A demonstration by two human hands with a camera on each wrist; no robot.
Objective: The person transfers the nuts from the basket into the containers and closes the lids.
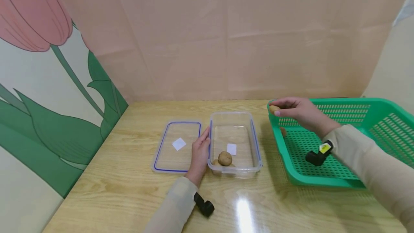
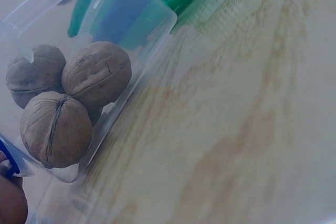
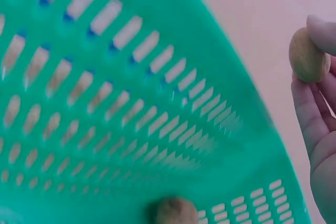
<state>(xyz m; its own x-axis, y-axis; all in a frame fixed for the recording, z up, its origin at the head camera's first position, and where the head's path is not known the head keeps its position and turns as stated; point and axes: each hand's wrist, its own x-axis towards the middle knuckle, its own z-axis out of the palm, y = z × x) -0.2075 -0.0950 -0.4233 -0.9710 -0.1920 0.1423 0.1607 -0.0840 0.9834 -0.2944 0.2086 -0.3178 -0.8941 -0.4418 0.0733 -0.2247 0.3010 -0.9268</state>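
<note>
A: Entry one, the grip?
B: Right hand [image 1: 299, 112], grasping one walnut [image 3: 307, 56]; thumb and fingers pinch it, a hold apparently suited to a small, rounded shell. Location: raised near the far left corner of the green basket [image 1: 326, 181].
A: Left hand [image 1: 198, 155]?
B: Nothing clasped. Fingers extended, touching the left side of the clear box [image 1: 254, 137], presumably to steady it.
A: Box contents?
B: Walnuts [image 2: 56, 129], three plainly visible, part of another beneath, clustered at the near end; whether placed or rolled there, cannot tell.
A: Outlying items?
B: Lid [image 1: 187, 136], blue-edged, flat on the table [image 1: 129, 190] left of the box, seemingly laid aside to leave the top uncovered. Basket right of the box, within the right hand's reach; a further walnut [image 1: 283, 132] lies by its left wall.
</note>
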